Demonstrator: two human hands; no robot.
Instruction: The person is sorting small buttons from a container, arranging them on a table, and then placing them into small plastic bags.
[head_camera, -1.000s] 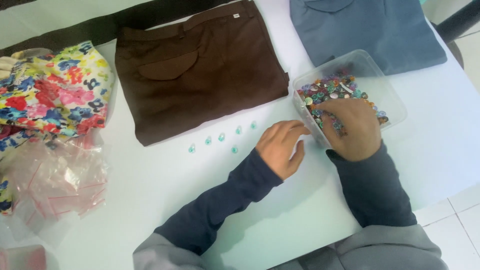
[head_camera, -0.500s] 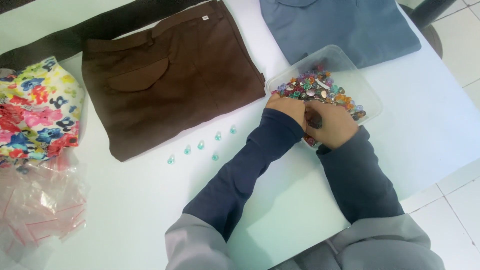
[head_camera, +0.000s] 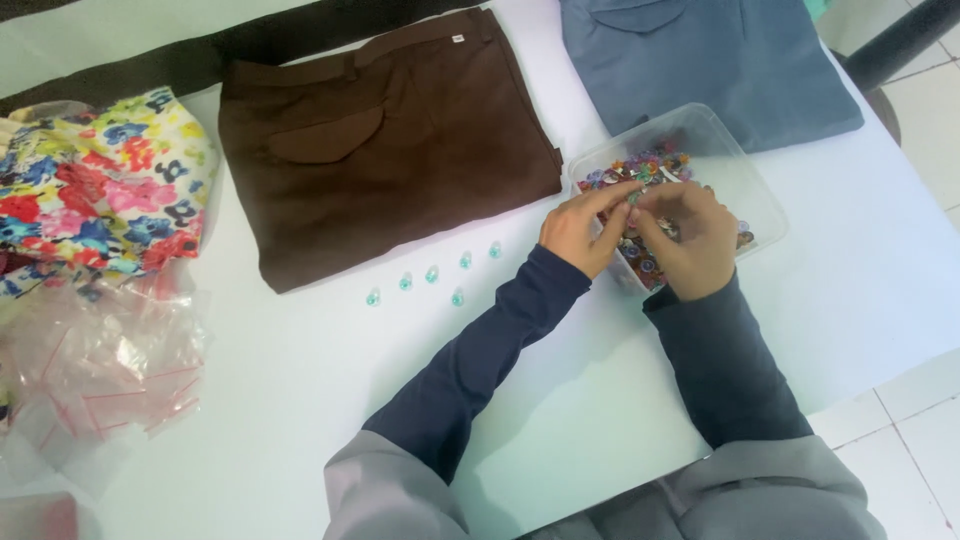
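Clear plastic tub (head_camera: 735, 150) of mixed coloured buttons (head_camera: 655, 165) — two hands meet over it.

Left hand (head_camera: 578, 228) and right hand (head_camera: 690, 240) hover over the tub's near-left corner, fingertips pinched together on something too small to make out. Left of the tub, six pale-green buttons (head_camera: 432, 274) lie on the white table (head_camera: 300, 400), five in a row and one below. Three folded garments: brown (head_camera: 380, 140) left of the tub, blue (head_camera: 700, 60) behind it, floral (head_camera: 95, 195) far left, above a heap of clear zip bags (head_camera: 100, 360). Half a second ago the left hand reached across into the tub; now it has drawn back to the rim.
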